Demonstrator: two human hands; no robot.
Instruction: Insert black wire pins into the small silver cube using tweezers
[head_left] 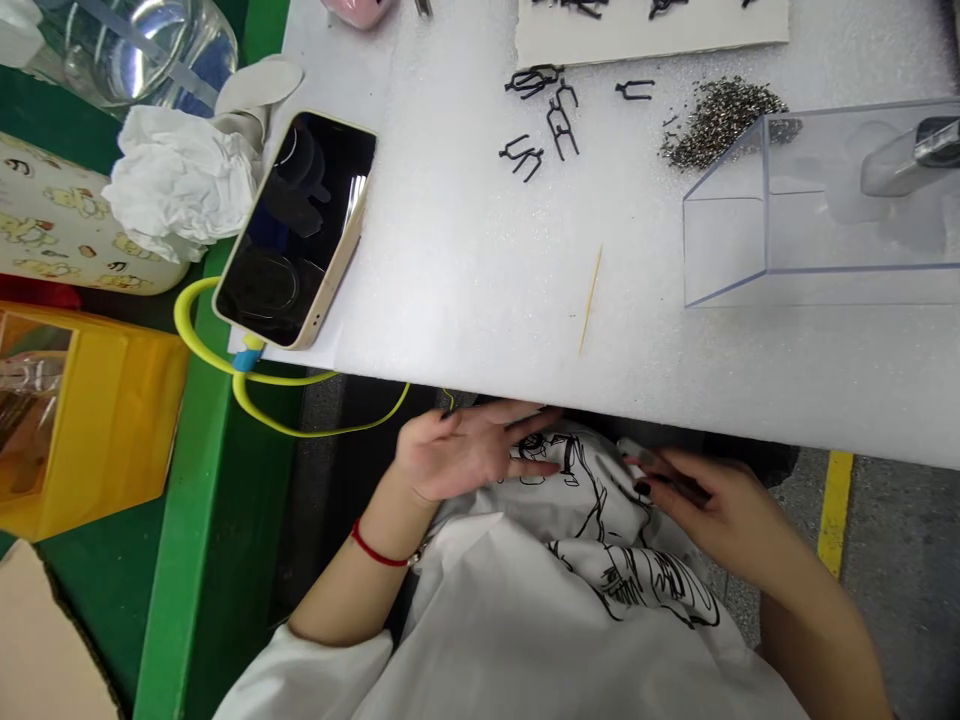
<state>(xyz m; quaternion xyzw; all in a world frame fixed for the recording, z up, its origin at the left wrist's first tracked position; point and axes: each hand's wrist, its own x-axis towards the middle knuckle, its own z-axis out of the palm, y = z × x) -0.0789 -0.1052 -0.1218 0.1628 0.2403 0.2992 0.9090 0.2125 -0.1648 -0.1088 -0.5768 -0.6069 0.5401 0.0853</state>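
Note:
My left hand (pixel 472 450) is turned palm up with its fingers spread, just below the near edge of the white foam-covered table (pixel 465 290). It holds nothing. My right hand (pixel 701 500) is closed over my lap, thumb and fingers pinched around something pale and slim that is too blurred to name. Beyond the hands, a thin yellow stick (pixel 591 300) like a toothpick lies on the foam. Several small black fork-shaped parts (pixel 564 130) are scattered farther back, apart from both hands. A heap of tiny metallic pieces (pixel 724 115) sits to their right.
A clear plastic box (pixel 832 270) stands at the right. Left are a phone (pixel 289 240), a yellow cable (pixel 225 365), crumpled tissue (pixel 184 185), a clear bottle (pixel 150 50) and a yellow bin (pixel 142 430). A white board (pixel 652 35) with black parts lies at the back.

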